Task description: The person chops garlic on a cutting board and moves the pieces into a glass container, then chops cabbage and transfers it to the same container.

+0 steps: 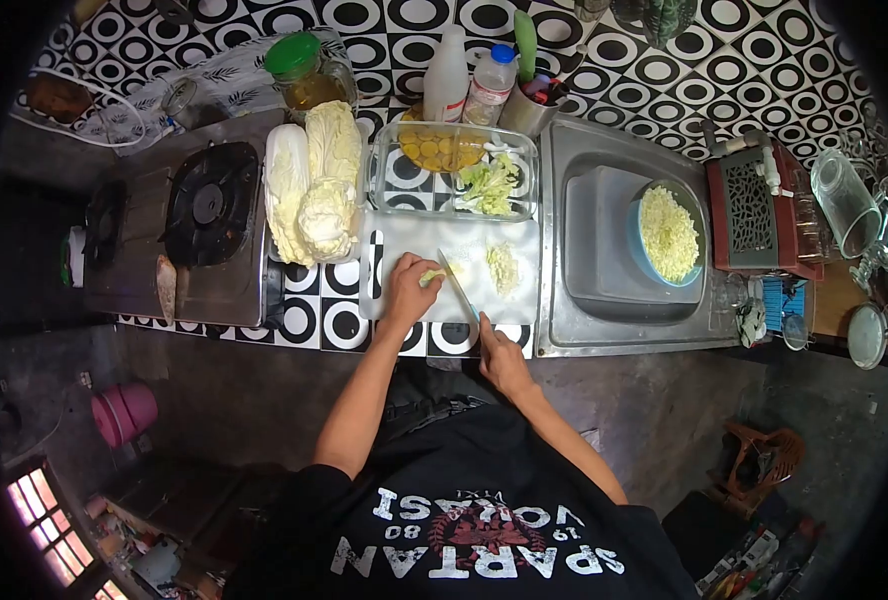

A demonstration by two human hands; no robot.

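On the white cutting board (384, 290), my left hand (411, 289) is closed on a small piece of cabbage (431, 276), with its fingertips close to the blade. My right hand (505, 362) grips the handle of a knife (458, 279), whose blade points up and left across the board. A small pile of chopped cabbage (502, 269) lies to the right of the blade. Behind the board stands a divided glass container (379, 170) with leafy cabbage pieces (490, 185) in its right compartment.
Whole cabbages (309, 195) lie left of the board, beside the stove (204, 280). A bowl of chopped cabbage (670, 234) sits in the sink (594, 320) at the right. Bottles (448, 80) and a green-lidded jar (309, 80) stand at the back.
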